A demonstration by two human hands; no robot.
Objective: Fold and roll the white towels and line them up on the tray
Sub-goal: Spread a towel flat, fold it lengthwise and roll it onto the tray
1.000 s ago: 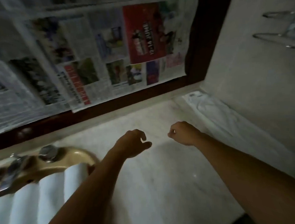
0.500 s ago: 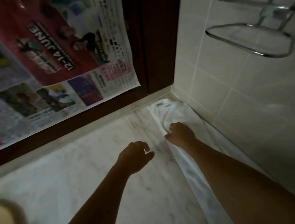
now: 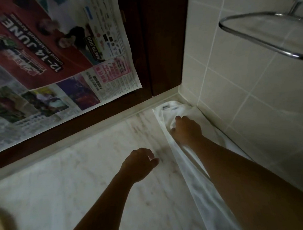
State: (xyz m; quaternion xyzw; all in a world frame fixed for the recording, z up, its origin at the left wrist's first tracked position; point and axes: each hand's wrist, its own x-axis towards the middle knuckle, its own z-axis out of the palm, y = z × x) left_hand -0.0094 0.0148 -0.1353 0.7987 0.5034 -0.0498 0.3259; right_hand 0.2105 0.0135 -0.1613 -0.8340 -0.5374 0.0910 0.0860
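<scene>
Marble counter (image 3: 80, 178) pale, wide bare stretch left of towel. Tiled wall (image 3: 250, 93) bounds right side; dark wood frame (image 3: 161, 45) at back, newspaper (image 3: 58, 58) hanging over it. Chrome rail (image 3: 265, 33) on wall, upper right. White towel (image 3: 193, 179) long folded strip along wall edge, far end in corner. Right hand (image 3: 186, 129) on far end, fingers curled into bunched cloth, gripping it. Left hand (image 3: 139, 162) over bare counter just left of towel, fingers loosely curled, holding nothing.
</scene>
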